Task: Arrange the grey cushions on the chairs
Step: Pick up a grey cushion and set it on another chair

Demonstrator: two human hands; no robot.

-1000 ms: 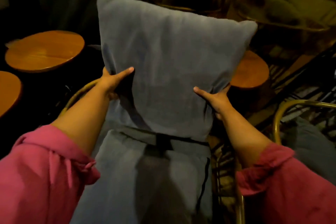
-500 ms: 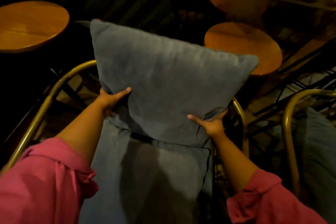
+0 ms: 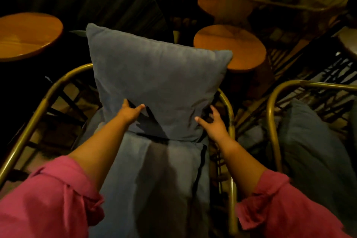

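My left hand pinched the grey back cushion's lower edge; my right hand lay spread beside it, gripping nothing. It stood upright on the seat cushion inside the brass chair. Next, I judged, pressing it back square.

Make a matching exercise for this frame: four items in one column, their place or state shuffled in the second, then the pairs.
Items:
1. back cushion
2. seat cushion
3. round wooden table
4. second chair's cushion

Places or states:
A. lying flat on the near chair's seat
B. beyond the near chair, to the right
C. upright, a hand at each lower corner
D. in the brass-framed chair on the right

Pairs: 1-C, 2-A, 3-B, 4-D
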